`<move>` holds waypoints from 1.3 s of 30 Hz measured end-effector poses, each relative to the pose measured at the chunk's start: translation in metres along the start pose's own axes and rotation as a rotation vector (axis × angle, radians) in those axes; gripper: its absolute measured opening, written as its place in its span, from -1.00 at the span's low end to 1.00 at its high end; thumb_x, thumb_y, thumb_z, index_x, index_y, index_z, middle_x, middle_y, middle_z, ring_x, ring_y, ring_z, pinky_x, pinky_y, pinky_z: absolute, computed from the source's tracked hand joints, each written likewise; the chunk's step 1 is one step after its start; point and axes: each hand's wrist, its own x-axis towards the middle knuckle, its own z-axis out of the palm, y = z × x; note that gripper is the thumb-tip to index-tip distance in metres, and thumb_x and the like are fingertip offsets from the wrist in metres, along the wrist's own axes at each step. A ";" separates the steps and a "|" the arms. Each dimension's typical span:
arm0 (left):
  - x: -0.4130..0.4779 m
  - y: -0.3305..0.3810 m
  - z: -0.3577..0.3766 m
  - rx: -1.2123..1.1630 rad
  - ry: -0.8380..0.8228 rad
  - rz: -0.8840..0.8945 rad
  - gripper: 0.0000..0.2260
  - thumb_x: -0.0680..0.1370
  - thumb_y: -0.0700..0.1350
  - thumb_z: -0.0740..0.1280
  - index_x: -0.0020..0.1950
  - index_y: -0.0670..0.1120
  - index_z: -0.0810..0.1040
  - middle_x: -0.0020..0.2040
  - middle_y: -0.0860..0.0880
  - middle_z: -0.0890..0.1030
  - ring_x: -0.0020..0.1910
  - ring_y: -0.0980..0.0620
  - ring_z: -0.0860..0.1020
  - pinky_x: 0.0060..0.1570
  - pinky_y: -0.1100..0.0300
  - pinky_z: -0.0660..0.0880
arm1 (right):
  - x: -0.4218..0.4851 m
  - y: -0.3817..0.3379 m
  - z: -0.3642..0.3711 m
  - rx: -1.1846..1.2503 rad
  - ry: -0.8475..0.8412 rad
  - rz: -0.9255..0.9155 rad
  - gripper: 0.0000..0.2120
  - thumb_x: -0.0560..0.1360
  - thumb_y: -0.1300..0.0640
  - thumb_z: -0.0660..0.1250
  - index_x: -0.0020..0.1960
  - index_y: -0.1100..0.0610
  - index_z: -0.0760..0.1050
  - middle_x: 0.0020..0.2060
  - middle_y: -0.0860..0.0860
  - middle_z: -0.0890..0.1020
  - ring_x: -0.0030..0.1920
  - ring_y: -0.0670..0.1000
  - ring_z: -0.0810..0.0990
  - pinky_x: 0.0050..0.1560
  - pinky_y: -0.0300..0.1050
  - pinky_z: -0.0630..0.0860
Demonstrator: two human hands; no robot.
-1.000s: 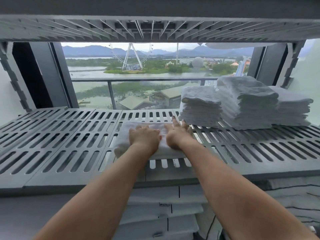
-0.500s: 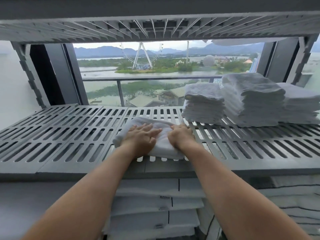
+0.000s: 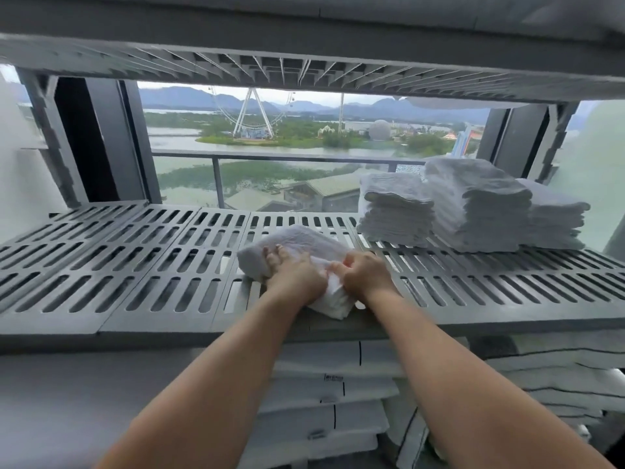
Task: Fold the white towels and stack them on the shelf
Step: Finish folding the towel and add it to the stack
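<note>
A folded white towel point(image 3: 297, 242) lies on the grey slatted shelf point(image 3: 135, 275), near its front edge and turned at an angle. My left hand point(image 3: 292, 277) presses down on the towel's middle with the fingers spread forward. My right hand point(image 3: 367, 275) is curled and pinches the towel's near right corner. Three stacks of folded white towels stand at the back right of the shelf: a low one point(image 3: 395, 211), a taller one point(image 3: 477, 208) and a third point(image 3: 554, 218) behind it.
Another slatted shelf point(image 3: 304, 72) hangs close overhead. Folded white linens point(image 3: 324, 394) are piled on the level below. Behind the shelf is a window with a balcony rail point(image 3: 287, 157). Grey uprights point(image 3: 50, 137) frame both sides.
The towel has slid toward the shelf's front edge and rotated. My right hand has gone from flat to curled, pinching the towel's corner. My left hand stays pressed on top.
</note>
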 end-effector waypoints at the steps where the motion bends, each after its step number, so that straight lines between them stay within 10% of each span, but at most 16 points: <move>1: 0.000 -0.007 0.002 -0.014 0.006 0.054 -0.38 0.65 0.19 0.05 0.65 -0.03 0.03 0.61 -0.30 -0.18 0.57 -0.28 -0.31 0.51 -0.28 -0.29 | -0.002 0.000 0.000 -0.010 0.018 0.013 -0.64 0.57 -0.20 0.18 -0.02 0.06 0.58 0.08 0.17 0.63 0.16 0.18 0.53 0.17 0.00 0.43; 4: 0.002 -0.032 -0.005 -0.058 -0.036 0.190 -0.45 0.66 0.21 0.09 0.63 0.12 0.09 0.64 -0.22 -0.09 0.60 -0.22 -0.21 0.51 -0.07 -0.33 | -0.007 -0.003 -0.004 -0.049 0.052 0.062 -0.70 0.58 -0.10 0.16 0.13 0.04 0.55 0.13 0.18 0.61 0.16 0.21 0.53 0.16 0.03 0.45; 8: 0.006 -0.038 -0.027 0.074 -0.175 0.146 -0.53 0.66 0.24 0.10 0.57 0.31 0.14 0.61 -0.27 -0.22 0.57 -0.30 -0.31 0.49 -0.27 -0.33 | -0.010 -0.009 -0.013 -0.181 0.148 0.103 -0.58 0.46 -0.17 0.29 0.17 0.09 0.44 0.02 0.10 0.65 0.02 0.17 0.61 0.05 0.05 0.55; 13: 0.000 -0.006 -0.036 0.131 -0.213 -0.055 -0.45 0.67 -0.14 0.07 0.65 0.09 0.02 0.56 -0.35 0.19 0.52 -0.41 0.17 0.51 -0.32 0.04 | -0.008 -0.017 -0.021 -0.216 0.077 0.162 -0.44 0.36 -0.37 0.33 0.12 0.05 0.56 0.07 0.07 0.65 0.09 0.14 0.61 0.08 0.02 0.57; 23: -0.016 -0.031 -0.019 -0.024 -0.112 0.023 -0.29 0.50 0.39 0.21 0.60 0.24 0.12 0.52 -0.23 0.35 0.44 -0.28 0.31 0.41 -0.17 0.29 | -0.027 -0.016 0.001 -0.113 -0.015 0.056 -0.48 0.60 -0.12 0.12 0.53 -0.03 0.20 0.31 0.20 0.54 0.29 0.25 0.49 0.23 0.09 0.44; 39: -0.019 -0.037 -0.032 -0.259 -0.180 0.088 -0.11 0.29 0.22 0.57 0.55 0.06 0.32 0.43 -0.18 0.36 0.31 -0.11 0.45 0.42 0.07 0.36 | -0.076 -0.036 0.002 -0.012 0.253 0.061 -0.53 0.56 0.05 0.33 0.46 0.02 0.37 0.27 0.18 0.51 0.16 0.18 0.58 0.13 -0.01 0.54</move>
